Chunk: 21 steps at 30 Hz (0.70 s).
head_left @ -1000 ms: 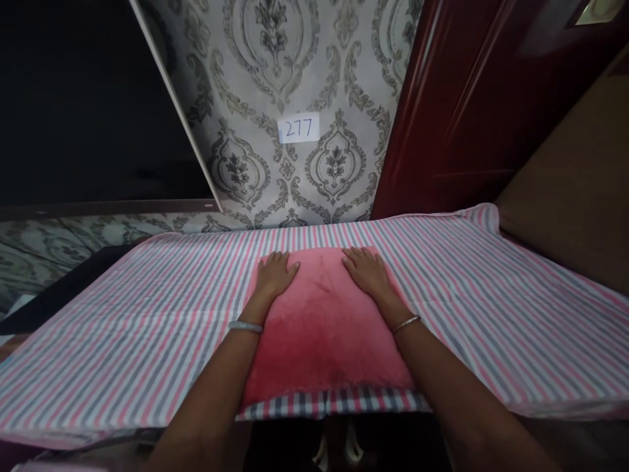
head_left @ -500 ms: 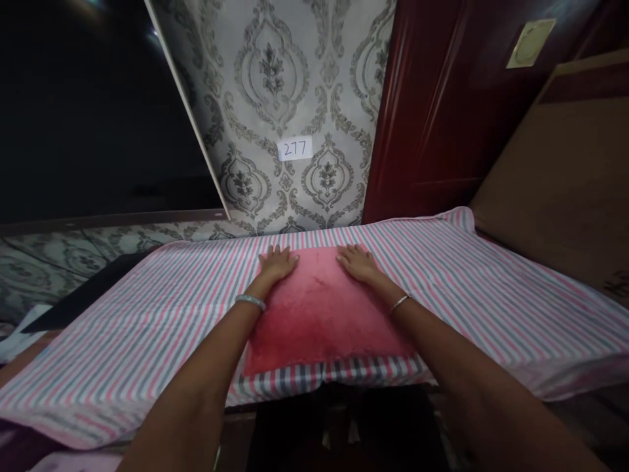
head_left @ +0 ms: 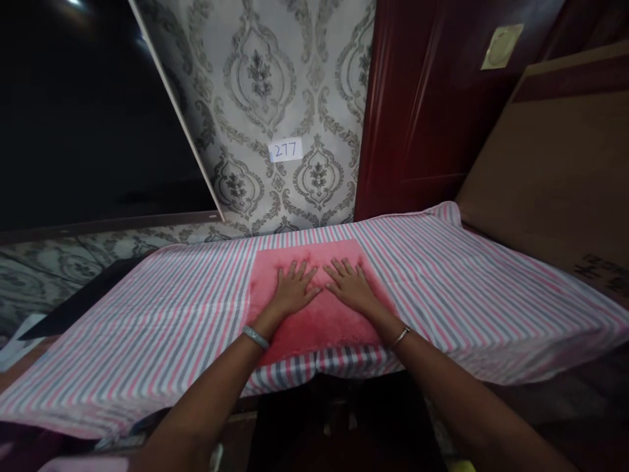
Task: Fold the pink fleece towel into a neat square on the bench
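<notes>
A plush pink-red cloth (head_left: 314, 324), roughly square, lies flat on a striped tablecloth (head_left: 196, 295). My left hand (head_left: 293, 288) rests palm down on its left half with fingers spread. On the right half lies my right hand (head_left: 351, 285), also flat and open, its thumb close to the left thumb. Neither hand grips anything. Faint marks show in the pile near the cloth's far edge. I cannot tell whether it is a single layer or folded.
A dark screen (head_left: 93, 118) stands at the back left. Patterned wallpaper bears a paper label (head_left: 285, 149) reading 277. Behind to the right are a dark red panel (head_left: 417, 118) and a large cardboard box (head_left: 555, 157). The table's near edge runs just below the cloth.
Both hands have slid from the cloth's far corners inward and toward me, coming closer together. The view has shifted slightly.
</notes>
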Available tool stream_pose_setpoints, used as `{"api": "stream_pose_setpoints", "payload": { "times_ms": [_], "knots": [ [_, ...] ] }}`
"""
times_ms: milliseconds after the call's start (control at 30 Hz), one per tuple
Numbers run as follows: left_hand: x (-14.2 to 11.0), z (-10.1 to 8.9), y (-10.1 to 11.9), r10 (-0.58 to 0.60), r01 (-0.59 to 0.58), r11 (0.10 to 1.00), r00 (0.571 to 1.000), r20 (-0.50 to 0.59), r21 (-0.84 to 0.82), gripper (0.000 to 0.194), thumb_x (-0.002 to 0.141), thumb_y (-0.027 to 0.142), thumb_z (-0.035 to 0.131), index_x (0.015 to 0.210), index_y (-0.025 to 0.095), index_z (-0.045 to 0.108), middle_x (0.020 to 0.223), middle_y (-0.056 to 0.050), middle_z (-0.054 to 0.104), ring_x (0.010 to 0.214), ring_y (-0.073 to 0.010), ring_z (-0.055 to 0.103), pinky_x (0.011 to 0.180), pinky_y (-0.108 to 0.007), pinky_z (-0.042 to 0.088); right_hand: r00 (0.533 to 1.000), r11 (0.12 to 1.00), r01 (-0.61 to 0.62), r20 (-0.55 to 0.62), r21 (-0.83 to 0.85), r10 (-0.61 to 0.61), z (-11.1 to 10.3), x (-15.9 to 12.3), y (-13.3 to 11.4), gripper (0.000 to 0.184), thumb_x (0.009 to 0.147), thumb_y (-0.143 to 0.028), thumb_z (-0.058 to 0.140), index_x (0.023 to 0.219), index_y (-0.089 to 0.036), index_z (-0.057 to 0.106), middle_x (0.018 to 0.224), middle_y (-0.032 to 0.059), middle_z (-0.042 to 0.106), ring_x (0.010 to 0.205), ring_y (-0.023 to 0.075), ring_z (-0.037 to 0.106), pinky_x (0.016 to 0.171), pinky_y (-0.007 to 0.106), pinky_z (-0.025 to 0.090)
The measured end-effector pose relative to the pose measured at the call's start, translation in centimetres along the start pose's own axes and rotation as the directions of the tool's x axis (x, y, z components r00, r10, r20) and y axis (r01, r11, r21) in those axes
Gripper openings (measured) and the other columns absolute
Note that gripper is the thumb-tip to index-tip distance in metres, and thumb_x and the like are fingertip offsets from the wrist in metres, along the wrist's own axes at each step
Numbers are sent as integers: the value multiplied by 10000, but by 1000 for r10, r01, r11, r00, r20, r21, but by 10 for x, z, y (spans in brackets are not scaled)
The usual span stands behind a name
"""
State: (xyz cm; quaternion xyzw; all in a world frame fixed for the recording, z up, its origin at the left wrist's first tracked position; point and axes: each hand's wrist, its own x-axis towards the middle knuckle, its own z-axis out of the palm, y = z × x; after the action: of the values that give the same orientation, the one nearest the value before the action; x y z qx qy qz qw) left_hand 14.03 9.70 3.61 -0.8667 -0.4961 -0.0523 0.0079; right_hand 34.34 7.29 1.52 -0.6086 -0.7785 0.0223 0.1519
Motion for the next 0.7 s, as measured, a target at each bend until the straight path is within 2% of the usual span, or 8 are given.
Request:
{"api": "stream_pose_setpoints", "payload": {
  "times_ms": [100, 167, 233, 267, 333, 433, 533, 700],
  "knots": [
    [-5, -16, -18, -12, 8, 993, 999, -30, -116, 576, 1001, 507, 442, 1534, 286, 445, 1647, -110, 342, 1539, -350, 256, 1206, -654, 204, 995, 986, 63, -85, 157, -50, -7, -4, 22, 511, 1030, -399, 420, 1498, -218, 516, 1618, 115, 379, 1509, 287, 316, 1216, 549, 257],
    [-18, -23, -39, -96, 50, 970, 978, -184, -236, 501, 977, 448, 497, 1436, 258, 566, 1586, -117, 451, 1508, -334, 336, 1215, -613, 238, 970, 955, 74, -245, 286, -2, -7, -17, 46, 520, 997, -395, 453, 1455, -173, 562, 1567, 144, 455, 1476, 267, 380, 1214, 503, 295],
    [-36, -24, -63, -269, 93, 889, 898, -348, -449, 518, 910, 435, 588, 1384, 227, 608, 1543, -123, 508, 1487, -324, 379, 1228, -547, 272, 917, 892, 15, -363, 452, 168, -3, -34, 72, 560, 958, -436, 484, 1437, -161, 576, 1507, 158, 525, 1415, 278, 467, 1181, 498, 361],
    [-47, -21, -73, -409, 140, 795, 843, -351, -591, 548, 878, 434, 621, 1374, 202, 613, 1518, -139, 533, 1464, -321, 417, 1223, -513, 302, 889, 833, -36, -363, 552, 280, 0, -44, 83, 587, 942, -462, 488, 1436, -157, 573, 1465, 165, 566, 1363, 288, 524, 1146, 503, 406],
    [-68, -14, -85, -651, 265, 479, 746, -137, -837, 599, 857, 445, 635, 1376, 148, 600, 1461, -180, 577, 1373, -330, 529, 1179, -501, 382, 839, 664, -142, -266, 734, 474, 8, -60, 99, 643, 919, -510, 482, 1436, -137, 566, 1360, 180, 643, 1238, 297, 624, 1069, 501, 479],
    [-93, -5, -81, -757, 293, 133, 647, 94, -947, 587, 843, 457, 668, 1334, 137, 627, 1415, -171, 617, 1333, -311, 568, 1170, -468, 402, 816, 474, -184, -135, 861, 562, 16, -74, 104, 678, 893, -567, 511, 1425, -152, 578, 1301, 155, 684, 1194, 285, 651, 1063, 473, 482],
    [-102, -9, -63, -765, 258, 48, 631, 130, -965, 606, 847, 465, 695, 1374, 180, 607, 1413, -143, 624, 1312, -301, 587, 1142, -459, 441, 834, 441, -176, -105, 880, 541, 17, -74, 96, 682, 872, -614, 558, 1415, -203, 600, 1416, 119, 619, 1323, 277, 565, 1151, 450, 396],
    [-89, -28, -52, -746, 389, -10, 611, 267, -921, 779, 844, 480, 707, 1518, 182, 455, 1421, -179, 604, 1246, -324, 639, 1063, -470, 512, 842, 355, -232, 4, 906, 540, 15, -60, 91, 693, 875, -648, 573, 1407, -205, 611, 1495, 115, 549, 1399, 270, 489, 1194, 434, 339]
  ]
}}
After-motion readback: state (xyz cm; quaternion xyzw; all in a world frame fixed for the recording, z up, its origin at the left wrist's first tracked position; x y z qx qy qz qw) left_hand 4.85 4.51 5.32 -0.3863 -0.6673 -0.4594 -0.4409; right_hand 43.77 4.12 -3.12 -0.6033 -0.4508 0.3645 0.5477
